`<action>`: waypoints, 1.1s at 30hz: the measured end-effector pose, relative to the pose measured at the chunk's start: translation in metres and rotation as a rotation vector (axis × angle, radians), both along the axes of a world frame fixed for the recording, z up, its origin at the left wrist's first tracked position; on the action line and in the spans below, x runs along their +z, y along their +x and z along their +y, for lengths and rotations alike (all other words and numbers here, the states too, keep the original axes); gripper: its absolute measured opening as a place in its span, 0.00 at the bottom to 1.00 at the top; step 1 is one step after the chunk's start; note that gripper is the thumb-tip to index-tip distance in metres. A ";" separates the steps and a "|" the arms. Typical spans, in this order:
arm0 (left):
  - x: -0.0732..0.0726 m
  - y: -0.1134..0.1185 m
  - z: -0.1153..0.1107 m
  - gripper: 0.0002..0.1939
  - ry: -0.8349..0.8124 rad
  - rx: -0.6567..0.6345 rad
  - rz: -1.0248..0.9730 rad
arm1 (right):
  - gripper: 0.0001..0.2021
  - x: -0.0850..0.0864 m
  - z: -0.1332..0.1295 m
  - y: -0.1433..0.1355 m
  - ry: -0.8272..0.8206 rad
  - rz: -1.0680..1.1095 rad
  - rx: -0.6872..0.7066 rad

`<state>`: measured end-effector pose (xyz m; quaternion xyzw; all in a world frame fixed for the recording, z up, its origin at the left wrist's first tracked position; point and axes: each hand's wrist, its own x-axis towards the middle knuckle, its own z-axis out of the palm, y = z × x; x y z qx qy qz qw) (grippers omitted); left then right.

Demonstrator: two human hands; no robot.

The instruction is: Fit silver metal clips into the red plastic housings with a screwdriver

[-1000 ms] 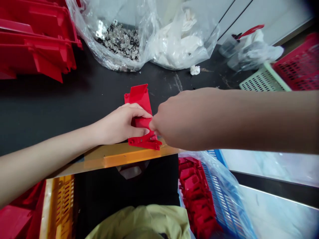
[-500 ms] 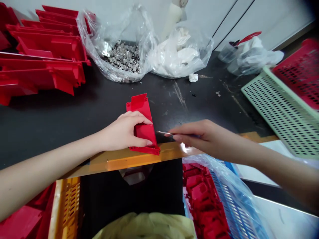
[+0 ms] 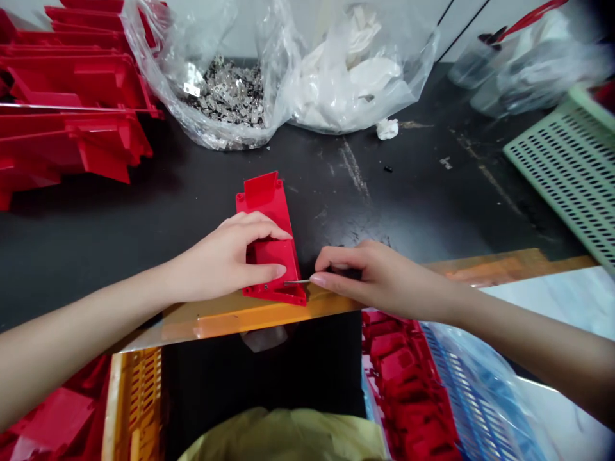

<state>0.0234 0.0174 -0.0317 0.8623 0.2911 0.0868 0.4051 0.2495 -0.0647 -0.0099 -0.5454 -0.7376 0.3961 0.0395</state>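
A red plastic part (image 3: 266,250) with raised walls and small round bosses lies on the black tabletop, its near end over the orange taped edge. My left hand (image 3: 235,256) grips it, fingers over the far side and thumb stretched across its lower half. Pinched in my right hand (image 3: 369,275) is a thin metal tool (image 3: 298,282); its tip rests over the lower right of the red part, near the thumb. The tool's rear is hidden in the palm, so its exact kind cannot be made out.
Stacked red parts (image 3: 72,141) stand at the left. Behind are a clear bag of small metal pieces (image 3: 235,96) and a bag of white material (image 3: 350,89). A green basket (image 3: 567,166) is at the right. Below the edge sit a yellow crate (image 3: 144,390) and a blue crate (image 3: 461,384).
My right hand has moved left and slightly down, bringing the metal tool's tip from beside the red part to over its lower end. My left hand keeps its grip. The view has shifted slightly.
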 end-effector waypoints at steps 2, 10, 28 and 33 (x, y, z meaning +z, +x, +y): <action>0.000 0.000 0.000 0.17 0.002 -0.007 -0.005 | 0.16 0.000 0.001 -0.001 0.006 -0.029 0.023; 0.004 -0.001 0.002 0.19 -0.031 -0.039 0.021 | 0.16 0.006 0.009 -0.002 0.016 -0.119 0.052; 0.007 -0.004 0.005 0.18 -0.037 -0.070 0.043 | 0.18 0.006 0.011 -0.005 -0.019 -0.095 0.063; 0.006 -0.002 0.005 0.19 -0.040 -0.051 0.052 | 0.18 0.010 0.012 -0.006 -0.032 -0.116 0.064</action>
